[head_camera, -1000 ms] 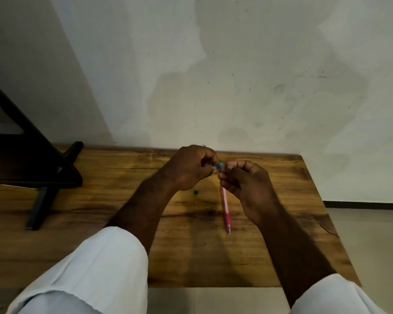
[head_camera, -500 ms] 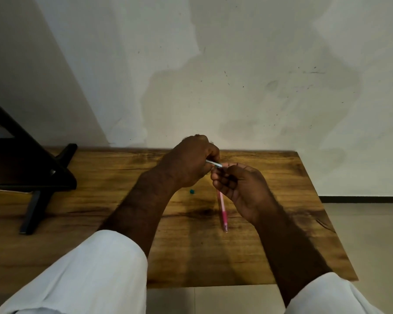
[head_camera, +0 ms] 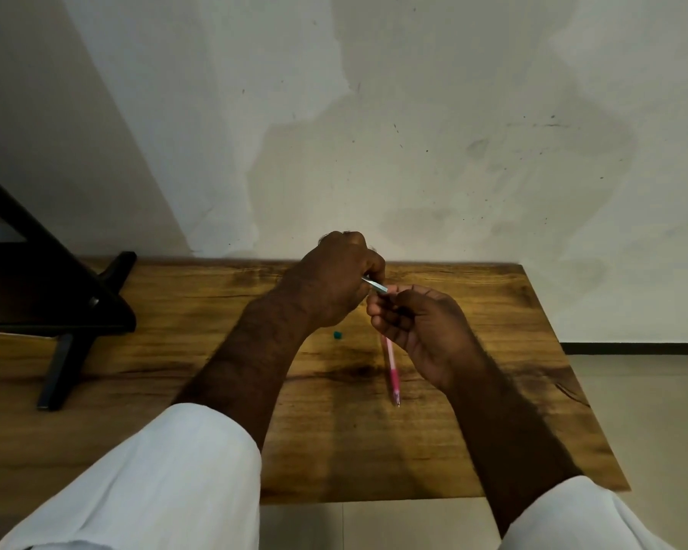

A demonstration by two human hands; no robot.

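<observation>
A pink pen hangs tip-down over the wooden table, its upper end gripped in my right hand. My left hand pinches a thin pale rod, perhaps the refill, which runs from its fingertips towards the top of the pen. Both hands are close together above the table's far middle. A small teal piece lies on the table just below my left hand. Where the rod meets the pen is hidden by my right fingers.
A black stand with angled legs sits on the table's left side. A stained white wall rises right behind the table. Tiled floor lies beyond the table's right edge. White sleeves cover both forearms near the bottom.
The blue-topped end between my fingertips has given way to a thin pale rod showing between the hands. My left hand has drawn slightly up and left from my right.
</observation>
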